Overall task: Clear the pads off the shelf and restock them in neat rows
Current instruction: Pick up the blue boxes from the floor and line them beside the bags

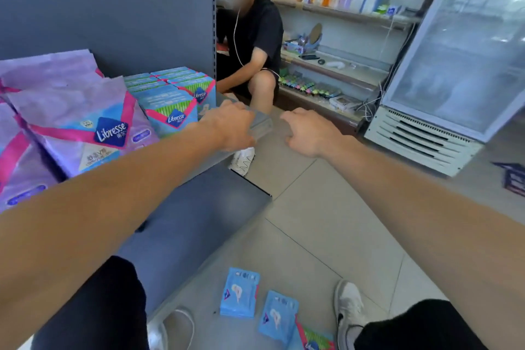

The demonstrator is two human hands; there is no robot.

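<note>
the blue packs (pixel 176 96) stand in tight rows on the shelf (pixel 199 162) at about ten o'clock from the person's hands, with the big purple packs (pixel 79 122) further out at nine. three more blue packs (pixel 240 293) lie on the floor tiles down at six, between the person's shoes.

the left hand (pixel 231 129) sits at the shelf's right end with its fingers curled over the corner of the ledge, just beside the front blue pack. whether it grips the ledge or only rests there i can't tell. the right hand (pixel 308 133) hovers off the shelf at three o'clock, fingers loosely bent, holding nothing.

the risk i'd flag: the front packs stand right at the edge, so a knock from that left wrist could tip the row onto the floor. the loose ones underfoot could get stepped on (one shoe is just beside them).

readable writing: "libresse" in white on a dark blue diamond, on both the purple and the blue packs. the smaller print is too blurred to read.
</note>
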